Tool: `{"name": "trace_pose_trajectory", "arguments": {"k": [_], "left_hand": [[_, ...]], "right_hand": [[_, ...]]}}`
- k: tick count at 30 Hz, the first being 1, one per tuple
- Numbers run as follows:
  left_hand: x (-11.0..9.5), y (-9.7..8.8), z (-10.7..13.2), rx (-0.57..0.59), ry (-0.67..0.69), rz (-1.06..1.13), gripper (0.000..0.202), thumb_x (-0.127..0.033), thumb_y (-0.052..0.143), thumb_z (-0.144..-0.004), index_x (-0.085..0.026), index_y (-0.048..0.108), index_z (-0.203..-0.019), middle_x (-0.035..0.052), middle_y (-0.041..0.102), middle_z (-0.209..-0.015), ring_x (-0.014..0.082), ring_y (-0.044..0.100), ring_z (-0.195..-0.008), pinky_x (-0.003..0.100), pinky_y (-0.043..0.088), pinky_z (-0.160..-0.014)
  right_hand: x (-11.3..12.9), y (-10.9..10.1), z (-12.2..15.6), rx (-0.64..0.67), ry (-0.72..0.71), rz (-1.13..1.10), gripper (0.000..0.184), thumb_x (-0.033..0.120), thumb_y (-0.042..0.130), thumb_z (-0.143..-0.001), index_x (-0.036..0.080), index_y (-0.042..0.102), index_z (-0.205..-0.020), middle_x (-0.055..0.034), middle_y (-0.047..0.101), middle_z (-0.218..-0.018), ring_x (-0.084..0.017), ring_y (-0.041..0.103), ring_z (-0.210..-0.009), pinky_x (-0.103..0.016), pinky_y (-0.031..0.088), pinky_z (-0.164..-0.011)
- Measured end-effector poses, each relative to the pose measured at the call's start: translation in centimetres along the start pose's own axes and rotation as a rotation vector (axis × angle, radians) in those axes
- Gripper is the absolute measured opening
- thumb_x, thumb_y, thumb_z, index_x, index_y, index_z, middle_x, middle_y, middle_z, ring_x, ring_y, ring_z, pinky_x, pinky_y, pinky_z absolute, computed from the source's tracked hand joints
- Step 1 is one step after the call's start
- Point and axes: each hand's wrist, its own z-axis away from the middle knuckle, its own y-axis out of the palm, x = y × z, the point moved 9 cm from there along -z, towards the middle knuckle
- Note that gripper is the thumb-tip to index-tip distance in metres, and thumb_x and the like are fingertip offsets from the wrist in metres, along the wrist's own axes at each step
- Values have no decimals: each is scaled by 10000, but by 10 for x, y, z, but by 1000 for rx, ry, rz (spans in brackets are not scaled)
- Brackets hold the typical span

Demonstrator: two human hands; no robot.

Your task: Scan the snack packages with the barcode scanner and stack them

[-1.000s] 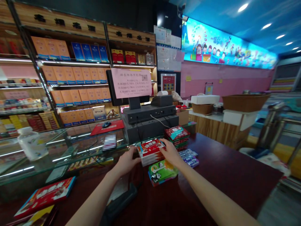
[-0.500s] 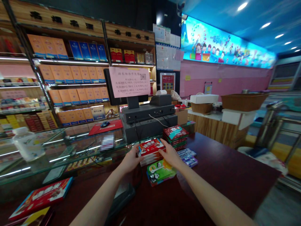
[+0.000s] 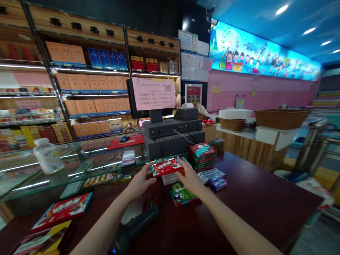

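Note:
A flat red snack box [image 3: 168,167] with white lettering lies between my two hands, over a short stack of similar boxes [image 3: 170,179] whose pale sides show. My left hand [image 3: 139,183] closes on its left end, fingertips at the far corner and thumb near the front. My right hand [image 3: 189,179] grips the right end. Just in front of the stack, partly under my right wrist, is a green packet [image 3: 180,194] with a panda picture. Blue-and-white packets [image 3: 212,175] and a stack of red-and-green packs [image 3: 202,156] sit to the right.
A dark handheld scanner [image 3: 138,225] rests on the brown counter [image 3: 255,191] between my forearms. At the left lie another red box [image 3: 63,209] and a yellow-and-brown pack [image 3: 45,239]. A cash register [image 3: 172,132] stands behind; a clear bottle [image 3: 47,156] stands on the glass case.
The top red box has shifted left relative to the stack beneath, with both hands at its ends. The camera view has turned slightly left, showing more of the scanner.

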Motion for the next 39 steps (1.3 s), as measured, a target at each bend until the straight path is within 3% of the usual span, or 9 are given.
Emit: {"name": "trace_pose_trajectory", "arguments": {"k": [3, 13, 20, 24, 31, 39], "left_hand": [[7, -12, 14, 32, 3, 114, 694, -282, 639, -775, -194, 394, -1418, 115, 678, -1312, 249, 674, -1157, 428, 520, -999], [42, -69, 55, -127, -88, 206, 750, -325, 662, -766, -150, 376, -1437, 163, 672, -1310, 277, 671, -1167, 436, 543, -970], [57, -98, 81, -206, -147, 193, 881, -512, 764, -663, -145, 445, -1397, 172, 684, -1287, 327, 669, -1160, 463, 556, -952], [71, -109, 91, -251, -152, 257, 964, -580, 782, -606, -130, 429, -1382, 189, 674, -1296, 318, 673, -1155, 473, 535, -995], [85, -120, 110, -364, -116, 172, 853, -710, 711, -626, -166, 529, -1257, 170, 701, -1250, 326, 646, -1202, 490, 508, -1039], [95, -116, 124, -430, -94, 110, 691, -611, 667, -747, -173, 542, -1267, 164, 695, -1265, 307, 629, -1228, 479, 463, -1084]], "right_hand": [[15, 12, 4, 12, -16, -47, 635, 266, 556, -845, 175, 469, -1468, -128, 528, -1475, -255, 464, -1390, -459, 327, -1191], [64, 59, 14, 97, -27, -140, 647, 223, 555, -827, 177, 469, -1466, -119, 516, -1492, -250, 454, -1402, -460, 311, -1205], [85, 86, 20, 123, -56, -184, 631, 211, 563, -829, 211, 486, -1455, -101, 540, -1472, -246, 476, -1384, -466, 315, -1201], [92, 98, 23, 140, -69, -207, 618, 214, 565, -833, 206, 499, -1447, -102, 551, -1460, -247, 484, -1374, -455, 324, -1197], [96, 114, 29, 157, -85, -256, 552, 231, 518, -878, 202, 528, -1429, -100, 569, -1437, -234, 492, -1367, -428, 339, -1192], [85, 118, 31, 143, -94, -281, 490, 269, 499, -913, 207, 560, -1396, -92, 589, -1421, -230, 508, -1354, -417, 365, -1176]]}}
